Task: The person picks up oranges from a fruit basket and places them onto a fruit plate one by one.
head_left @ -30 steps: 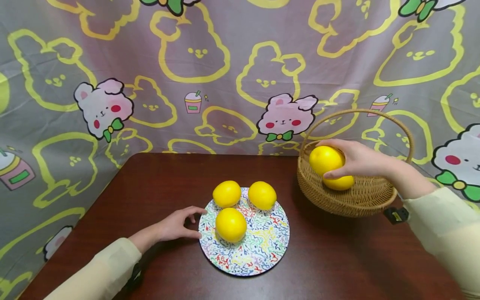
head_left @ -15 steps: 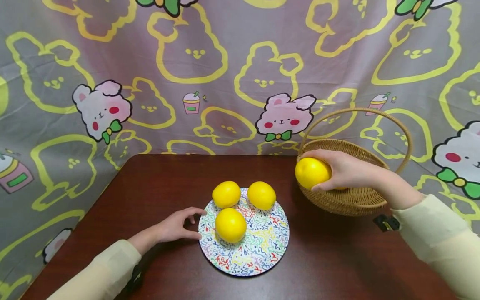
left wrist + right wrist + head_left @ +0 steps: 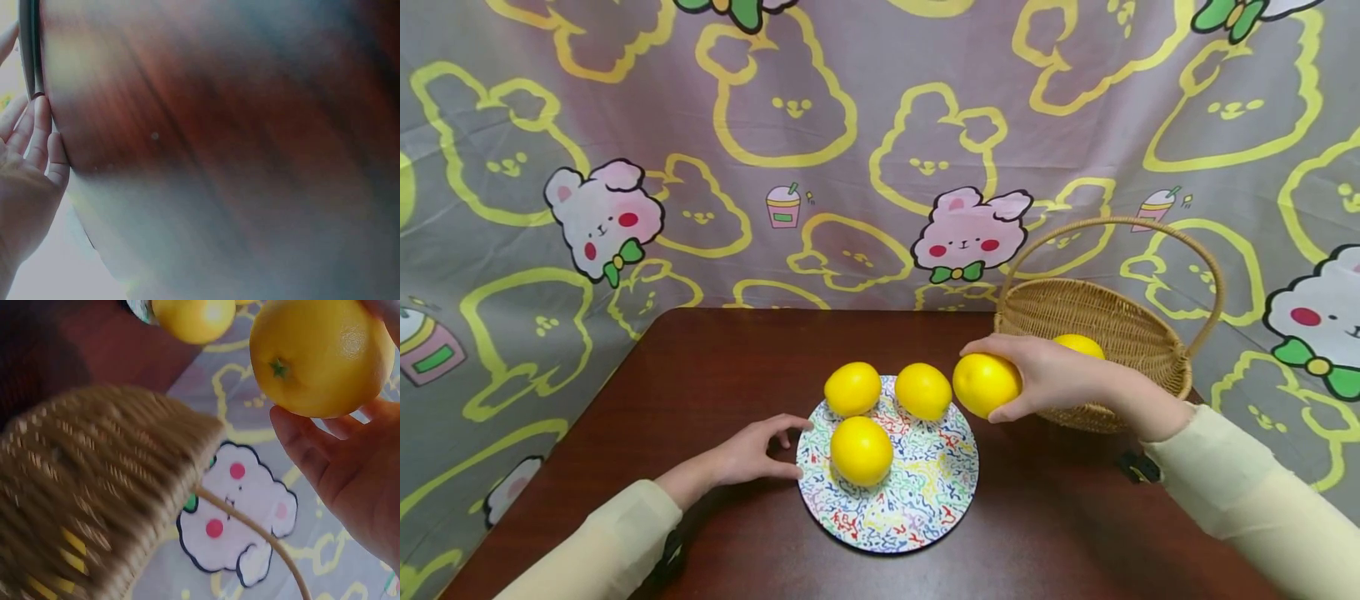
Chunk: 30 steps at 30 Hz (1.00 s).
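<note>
In the head view my right hand (image 3: 1048,379) holds a yellow citrus fruit (image 3: 987,385) between thumb and fingers, just right of the round plate. A small green stem end shows on this held fruit (image 3: 322,359) in the right wrist view. Three similar yellow fruits sit on the multicoloured patterned plate (image 3: 917,500): one back left (image 3: 853,389), one back right (image 3: 923,392) and one nearer the front (image 3: 861,451). My left hand (image 3: 756,450) rests at the plate's left rim, thumb and fingers apart, fingertips right at the edge.
A wicker basket (image 3: 1090,304) with a tall arched handle (image 3: 1206,258) stands at the back right of the dark wooden table (image 3: 737,350). Another yellow fruit (image 3: 1081,345) lies in it, partly behind my right hand. A cartoon-print curtain (image 3: 842,100) hangs behind the table.
My right hand has carried the fruit out of the basket, leftward and down toward the plate. The left hand and the fruits on the plate have stayed put.
</note>
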{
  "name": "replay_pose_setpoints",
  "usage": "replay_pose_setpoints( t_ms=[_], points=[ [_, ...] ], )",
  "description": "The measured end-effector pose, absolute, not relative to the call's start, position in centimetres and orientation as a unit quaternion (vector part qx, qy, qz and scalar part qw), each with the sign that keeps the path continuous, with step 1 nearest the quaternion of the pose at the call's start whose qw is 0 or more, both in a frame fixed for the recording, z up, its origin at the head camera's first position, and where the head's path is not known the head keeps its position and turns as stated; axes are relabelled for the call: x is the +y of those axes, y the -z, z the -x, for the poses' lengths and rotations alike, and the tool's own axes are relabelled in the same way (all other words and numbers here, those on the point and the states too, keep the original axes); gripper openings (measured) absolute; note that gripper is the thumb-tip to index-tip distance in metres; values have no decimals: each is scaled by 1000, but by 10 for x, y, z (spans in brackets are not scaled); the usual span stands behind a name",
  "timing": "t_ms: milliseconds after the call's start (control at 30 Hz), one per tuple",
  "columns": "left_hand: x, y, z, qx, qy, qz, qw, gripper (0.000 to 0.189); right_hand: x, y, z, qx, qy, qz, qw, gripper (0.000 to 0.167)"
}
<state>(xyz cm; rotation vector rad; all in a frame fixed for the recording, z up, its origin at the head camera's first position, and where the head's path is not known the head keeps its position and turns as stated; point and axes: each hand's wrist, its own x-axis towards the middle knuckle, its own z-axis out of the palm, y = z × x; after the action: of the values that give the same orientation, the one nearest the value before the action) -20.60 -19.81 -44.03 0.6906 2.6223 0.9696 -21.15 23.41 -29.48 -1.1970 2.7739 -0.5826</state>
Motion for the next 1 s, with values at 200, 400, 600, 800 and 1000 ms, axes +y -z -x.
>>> replay_pose_setpoints(
  t_ms=[200, 400, 600, 800, 1000],
  points=[
    [-199, 441, 205, 900, -333, -250, 126, 67, 221, 312, 212, 892, 201, 400, 56, 75],
    [-199, 440, 205, 899, -336, -249, 126, 67, 211, 328, 214, 888, 197, 411, 70, 77],
    [-198, 440, 205, 902, -333, -244, 127, 66, 203, 341, 215, 881, 198, 422, 79, 77],
    [-199, 440, 206, 903, -332, -240, 128, 66, 194, 355, 215, 878, 184, 436, 73, 79],
    [-198, 440, 205, 903, -331, -243, 127, 66, 188, 367, 215, 875, 181, 443, 77, 78]
  ],
)
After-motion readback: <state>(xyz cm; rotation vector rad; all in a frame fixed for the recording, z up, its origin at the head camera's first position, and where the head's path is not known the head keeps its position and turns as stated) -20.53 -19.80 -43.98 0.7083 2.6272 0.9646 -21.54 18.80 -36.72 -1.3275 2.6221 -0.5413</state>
